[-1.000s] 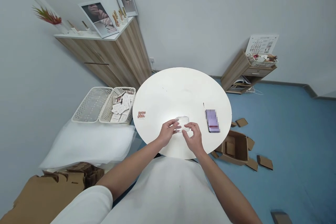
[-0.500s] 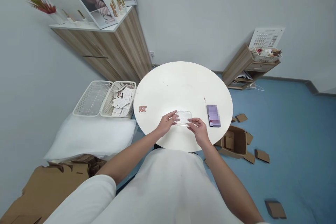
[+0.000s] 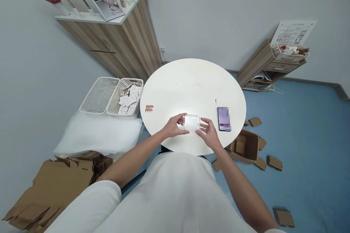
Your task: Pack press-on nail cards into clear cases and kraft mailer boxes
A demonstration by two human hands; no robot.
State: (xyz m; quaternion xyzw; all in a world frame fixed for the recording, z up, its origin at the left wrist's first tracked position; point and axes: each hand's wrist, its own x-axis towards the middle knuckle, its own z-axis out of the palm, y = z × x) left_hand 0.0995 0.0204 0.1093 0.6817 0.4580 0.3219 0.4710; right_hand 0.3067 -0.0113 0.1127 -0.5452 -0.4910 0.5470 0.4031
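Above the near part of the round white table (image 3: pixel 191 80), a small clear plastic box (image 3: pixel 191 122) is between my two hands. My left hand (image 3: pixel 175 125) grips its left edge, thumb along the near side and fingers at the far side. At the right edge, my right hand (image 3: pixel 209 133) holds it with thumb near and fingers curled behind. Light glares off the top of the box, so its contents cannot be made out. A small sheet of reddish nail tips (image 3: pixel 149 108) lies to the left, and a phone (image 3: pixel 224 119) lies to the right.
Left of the table stand white baskets, one holding white cards (image 3: pixel 128 98), above white plastic sheeting (image 3: pixel 98 131) and flattened cardboard (image 3: pixel 54 185). An open carton (image 3: pixel 247 145) and cardboard pieces lie on the right floor. Wooden cabinets (image 3: pixel 109 43) stand behind.
Both hands have shifted their grip on the clear box, with the thumbs now along its near side. The box now catches brighter glare. My view has tilted slightly.
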